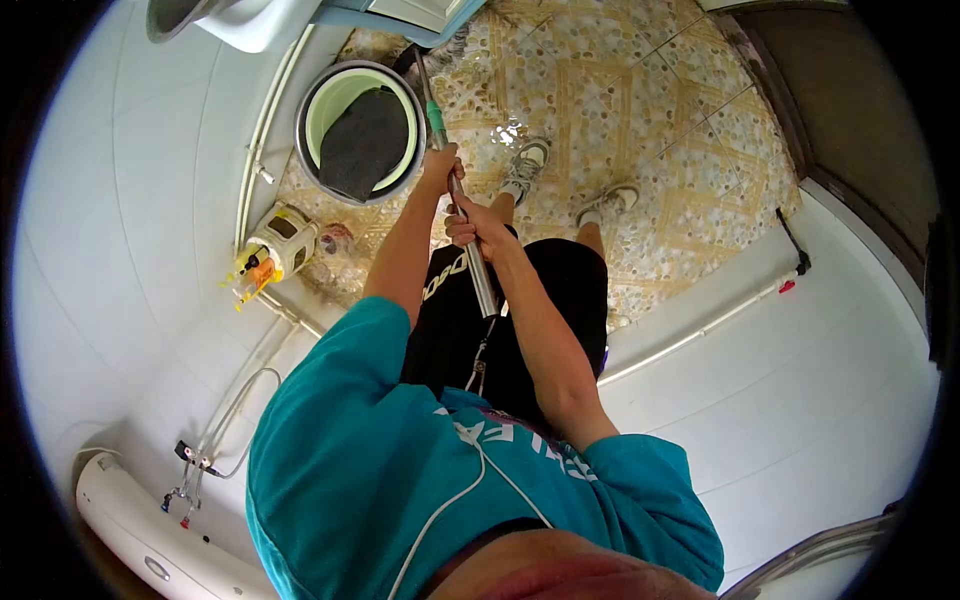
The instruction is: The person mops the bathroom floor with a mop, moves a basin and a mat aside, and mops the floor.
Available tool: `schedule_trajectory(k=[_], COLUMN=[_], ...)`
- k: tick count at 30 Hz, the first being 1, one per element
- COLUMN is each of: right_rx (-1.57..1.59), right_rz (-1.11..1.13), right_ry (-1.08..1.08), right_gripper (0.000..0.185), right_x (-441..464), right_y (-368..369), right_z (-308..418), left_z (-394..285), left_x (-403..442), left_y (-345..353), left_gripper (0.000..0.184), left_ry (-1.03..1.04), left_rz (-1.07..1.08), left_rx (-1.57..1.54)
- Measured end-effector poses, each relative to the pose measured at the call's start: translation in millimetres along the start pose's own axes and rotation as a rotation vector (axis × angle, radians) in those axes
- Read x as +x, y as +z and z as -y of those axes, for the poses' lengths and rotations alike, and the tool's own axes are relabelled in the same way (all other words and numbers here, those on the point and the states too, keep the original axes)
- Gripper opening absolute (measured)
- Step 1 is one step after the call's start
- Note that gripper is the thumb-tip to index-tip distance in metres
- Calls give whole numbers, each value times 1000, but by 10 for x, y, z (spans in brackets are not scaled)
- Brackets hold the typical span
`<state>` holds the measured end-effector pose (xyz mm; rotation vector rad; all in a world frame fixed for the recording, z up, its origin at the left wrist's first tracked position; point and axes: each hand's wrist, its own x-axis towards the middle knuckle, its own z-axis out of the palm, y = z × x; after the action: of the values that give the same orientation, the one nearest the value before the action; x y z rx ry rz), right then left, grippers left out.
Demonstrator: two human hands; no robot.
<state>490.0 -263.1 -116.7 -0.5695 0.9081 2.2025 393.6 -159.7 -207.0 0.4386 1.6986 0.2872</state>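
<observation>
A mop with a metal pole and a green collar runs from my waist toward the floor under the blue-edged cabinet. Dark strands show at its far end, partly hidden by the cabinet. My left hand is wrapped round the pole below the green collar. Closer to my body, my right hand also grips the pole. A cord loop hangs from the near end. Left of the pole stands a round basin with a light green tub inside it, and a dark grey cloth lies in the tub.
A beige container with yellow and orange items stands by the left wall pipes. The cabinet borders the far floor. Patterned floor tiles look wet near my shoes. A doorway is at right; a pipe follows the wall.
</observation>
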Motion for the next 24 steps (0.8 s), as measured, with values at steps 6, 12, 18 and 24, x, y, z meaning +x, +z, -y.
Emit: schedule_trajectory(k=[6, 12, 18, 24], right_rx=[-128, -368, -364, 43], right_rz=[5, -238, -102, 165], right_ry=[-69, 34, 207, 344], right_gripper=[28, 32, 39, 42], right_x=[-646, -1617, -1000, -196], right_y=[-620, -698, -298, 96], right_z=[161, 516, 869, 725], left_z=[443, 879, 399, -94], left_x=[-303, -758, -277, 233], left_y=[599, 1412, 1108, 397], left_gripper=[22, 31, 27, 27], left_ry=[-24, -45, 99, 151], left_rz=[-33, -63, -173, -207], left_rx=[89, -121, -155, 0])
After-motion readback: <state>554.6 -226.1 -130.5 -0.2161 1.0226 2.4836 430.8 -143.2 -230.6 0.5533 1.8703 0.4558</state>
